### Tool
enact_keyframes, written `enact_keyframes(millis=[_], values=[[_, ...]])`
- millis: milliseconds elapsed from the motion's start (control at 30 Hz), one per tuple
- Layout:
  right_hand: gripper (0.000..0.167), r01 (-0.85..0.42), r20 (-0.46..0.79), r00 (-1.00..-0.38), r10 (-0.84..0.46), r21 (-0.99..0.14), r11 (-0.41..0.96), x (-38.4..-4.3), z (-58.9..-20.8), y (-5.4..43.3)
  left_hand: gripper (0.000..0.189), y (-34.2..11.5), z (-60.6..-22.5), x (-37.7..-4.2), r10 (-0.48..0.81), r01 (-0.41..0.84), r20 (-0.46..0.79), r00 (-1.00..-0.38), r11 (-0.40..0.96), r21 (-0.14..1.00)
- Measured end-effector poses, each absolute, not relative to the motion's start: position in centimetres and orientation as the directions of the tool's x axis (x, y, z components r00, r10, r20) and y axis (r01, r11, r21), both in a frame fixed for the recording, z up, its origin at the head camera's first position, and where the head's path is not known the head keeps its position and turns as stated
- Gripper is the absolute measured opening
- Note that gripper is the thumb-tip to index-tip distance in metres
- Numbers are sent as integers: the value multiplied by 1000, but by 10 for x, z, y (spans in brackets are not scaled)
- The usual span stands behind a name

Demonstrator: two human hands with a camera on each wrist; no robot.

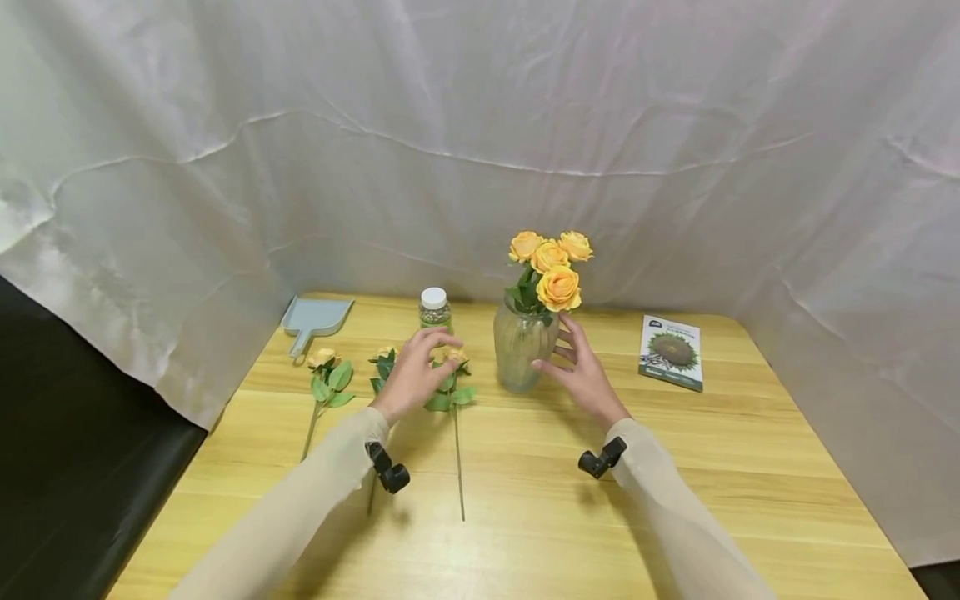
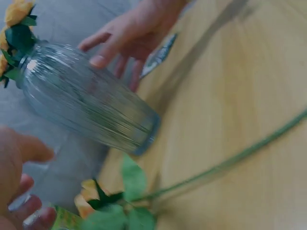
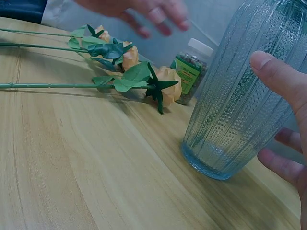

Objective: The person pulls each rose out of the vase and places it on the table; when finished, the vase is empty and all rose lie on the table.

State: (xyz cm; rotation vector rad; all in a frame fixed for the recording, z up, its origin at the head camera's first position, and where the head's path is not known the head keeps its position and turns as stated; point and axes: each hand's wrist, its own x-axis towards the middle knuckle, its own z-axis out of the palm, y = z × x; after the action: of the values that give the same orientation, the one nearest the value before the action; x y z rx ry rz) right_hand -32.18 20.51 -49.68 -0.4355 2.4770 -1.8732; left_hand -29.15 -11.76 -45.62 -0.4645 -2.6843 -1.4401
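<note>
A ribbed clear glass vase stands upright on the table, holding several yellow roses. My right hand is at the vase's right side, thumb in front and fingers spread; whether it touches the glass I cannot tell. My left hand hovers left of the vase with loosely bent fingers and nothing in them. Beneath and beside it lie three loose yellow roses; the nearest to the vase has a long green stem. The middle rose is partly hidden by my left hand in the head view.
Behind the loose roses stands a white-capped jar with a green label. A grey-blue dustpan lies at the back left. To the right is a sunflower packet. A pale curtain encloses the wooden table.
</note>
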Motion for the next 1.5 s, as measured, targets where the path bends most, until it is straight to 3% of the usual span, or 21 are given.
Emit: enact_keyframes(millis=[433, 867, 1000, 1167, 1333, 1500], values=[[93, -228, 176, -961, -214, -941, 249, -321, -498, 203, 91, -69, -450, -329, 306, 322, 247, -919, 224, 920], [81, -263, 215, -954, -208, -934, 243, -319, -494, 207, 95, -44, -475, -339, 282, 342, 291, -914, 152, 927], [63, -366, 360, -931, -68, -916, 163, -318, -485, 206, 94, -42, -476, -339, 296, 320, 266, -917, 155, 935], [31, -588, 602, -796, 66, -794, 156, -315, -459, 199, 93, -43, -475, -340, 290, 311, 257, -922, 158, 937], [22, -667, 679, -733, -42, -706, 238, -312, -437, 195, 93, -45, -474, -341, 302, 309, 250, -920, 166, 936], [29, -628, 627, -769, -125, -705, 328, -310, -431, 195, 92, -47, -475, -341, 320, 308, 244, -916, 169, 936]])
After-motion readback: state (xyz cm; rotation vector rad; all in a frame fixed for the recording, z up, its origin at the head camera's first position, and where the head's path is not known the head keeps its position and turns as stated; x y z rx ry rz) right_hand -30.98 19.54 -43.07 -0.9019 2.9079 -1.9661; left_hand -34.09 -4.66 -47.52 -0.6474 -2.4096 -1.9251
